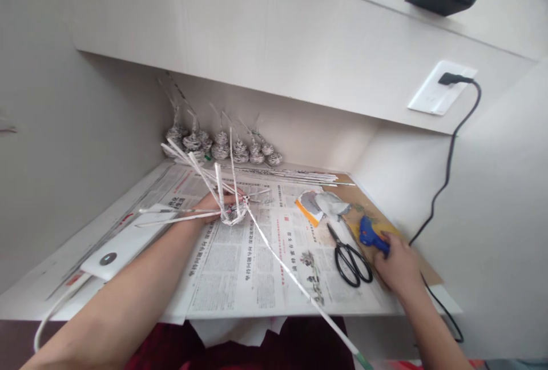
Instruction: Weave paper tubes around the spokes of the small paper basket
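Note:
My left hand (214,201) is closed on a small woven piece made of rolled paper tubes (233,217), partly hiding it. Several stiff white tubes fan out from the piece to the left and upward. One long tube (295,281) runs from it toward the lower right and ends in green. At the right of the work surface, my right hand (399,264) has its fingers wrapped round the handle of a blue hot glue gun (370,236). Black-handled scissors (350,261) lie just left of that hand.
Finished-looking woven gourd shapes (221,146) stand along the back wall, with a bundle of paper tubes (291,176) before them. Newspaper (231,267) covers the surface. A white power bank-like device (124,247) lies left. A black cord (448,159) hangs from the wall socket (440,89).

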Tool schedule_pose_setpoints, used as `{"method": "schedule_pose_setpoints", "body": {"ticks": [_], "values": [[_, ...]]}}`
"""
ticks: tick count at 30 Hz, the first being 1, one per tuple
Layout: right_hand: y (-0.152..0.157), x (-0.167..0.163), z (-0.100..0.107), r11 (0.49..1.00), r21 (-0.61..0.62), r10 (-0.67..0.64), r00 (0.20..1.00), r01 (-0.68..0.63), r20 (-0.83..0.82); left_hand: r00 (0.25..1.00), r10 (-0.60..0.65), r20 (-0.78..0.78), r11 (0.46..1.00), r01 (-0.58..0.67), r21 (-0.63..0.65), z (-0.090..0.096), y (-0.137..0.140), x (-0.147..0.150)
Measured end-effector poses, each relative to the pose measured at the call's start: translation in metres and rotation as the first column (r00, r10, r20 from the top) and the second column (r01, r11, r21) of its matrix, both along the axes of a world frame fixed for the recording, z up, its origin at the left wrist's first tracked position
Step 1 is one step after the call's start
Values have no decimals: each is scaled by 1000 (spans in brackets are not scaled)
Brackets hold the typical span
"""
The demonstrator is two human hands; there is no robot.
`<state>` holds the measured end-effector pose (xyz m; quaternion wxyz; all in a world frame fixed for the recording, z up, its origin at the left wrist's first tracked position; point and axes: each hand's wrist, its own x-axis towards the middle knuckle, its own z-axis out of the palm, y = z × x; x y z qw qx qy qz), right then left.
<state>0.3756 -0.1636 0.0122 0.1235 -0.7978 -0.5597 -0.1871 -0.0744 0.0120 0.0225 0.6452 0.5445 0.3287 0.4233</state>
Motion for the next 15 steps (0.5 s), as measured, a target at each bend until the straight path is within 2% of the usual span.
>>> {"method": "schedule_pose_setpoints", "body": {"ticks": [3,7,9,10,11,12,14,15], "values": [[4,-1,4,998,-33,-55,998,56,12,999,-27,-17,1000,27,4,0,-1,0],[2,-7,12,998,-34,-50,999,50,-5,1000,-10,-28,1000,10,-6,2,-3,2],[-1,-18,20,1000,-11,-20,994,19,-104,999,-11,-44,1000,11,-18,2,-4,3],[-3,-27,25,1000,-1,8,979,-8,-206,998,-18,-54,1000,17,-20,2,-4,4],[-6,-37,31,999,1,44,937,-46,-348,998,-29,-64,999,28,-19,2,-5,5],[-8,-50,38,997,20,79,858,-81,-508,997,-41,-72,999,40,-17,2,-5,6],[-12,-80,52,979,34,154,615,-202,-773,995,-63,-83,998,63,-11,2,-7,9],[-14,-97,58,961,21,167,518,-275,-839,993,-76,-90,997,76,-6,2,-8,10]]}}
